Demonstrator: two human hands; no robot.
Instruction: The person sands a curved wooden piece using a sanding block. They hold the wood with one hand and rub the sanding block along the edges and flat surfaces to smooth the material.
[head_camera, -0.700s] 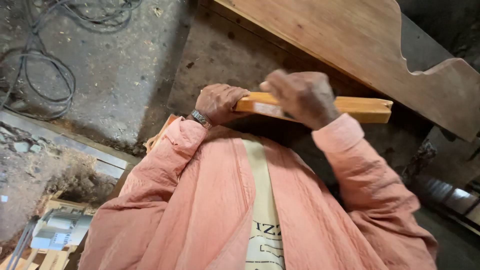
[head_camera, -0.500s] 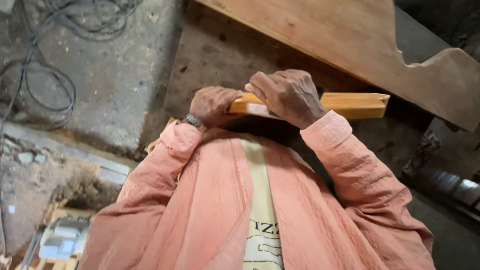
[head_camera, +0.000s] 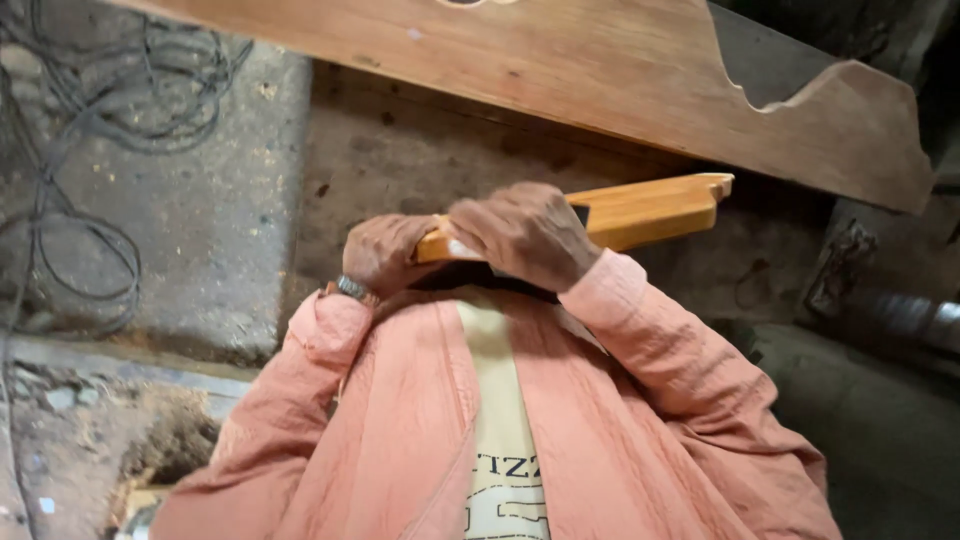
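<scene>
A short yellow-orange wooden bar (head_camera: 650, 208) with a notched far end is held in front of my chest. My left hand (head_camera: 385, 250), with a metal wristwatch (head_camera: 352, 288) on the wrist, grips the bar's near left end. My right hand (head_camera: 525, 235) is curled over the top of the bar just beside the left hand, fingers wrapped down its front. Something small and dark shows at the edge of the right hand, too hidden to name. Both pink sleeves fill the lower frame.
A large brown wooden board (head_camera: 600, 70) with a scalloped cut-out edge runs across the top, just beyond the bar. Black cables (head_camera: 80, 100) lie coiled on the dusty concrete floor at the left. Rubble and a dark pipe-like shape (head_camera: 900, 310) sit at the sides.
The bar's far end has tipped upward. My right hand has slid toward the left end, close against my left hand. The view has shifted, so the board sits higher and nearer.
</scene>
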